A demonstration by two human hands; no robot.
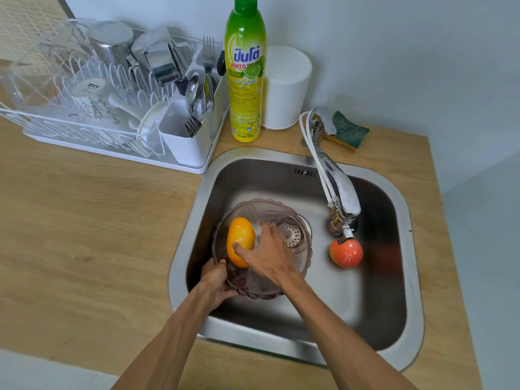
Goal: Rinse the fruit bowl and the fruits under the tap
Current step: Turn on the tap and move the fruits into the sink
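A clear brownish fruit bowl (298, 235) sits low in the steel sink (405, 249), over the drain. My left hand (215, 280) grips the bowl's near left rim. A yellow mango (239, 237) lies inside the bowl, and my right hand (267, 256) reaches into the bowl with its thumb against the mango and fingers spread beside it. An orange-red round fruit (346, 253) lies on the sink floor, right under the tap spout (344, 204). I cannot tell whether water is running.
A white dish rack (112, 108) with glasses, pots and cutlery stands at the back left on the wooden counter (84, 235). A green-yellow dish soap bottle (245, 80), a white canister (287, 88) and a green sponge (349, 130) stand behind the sink.
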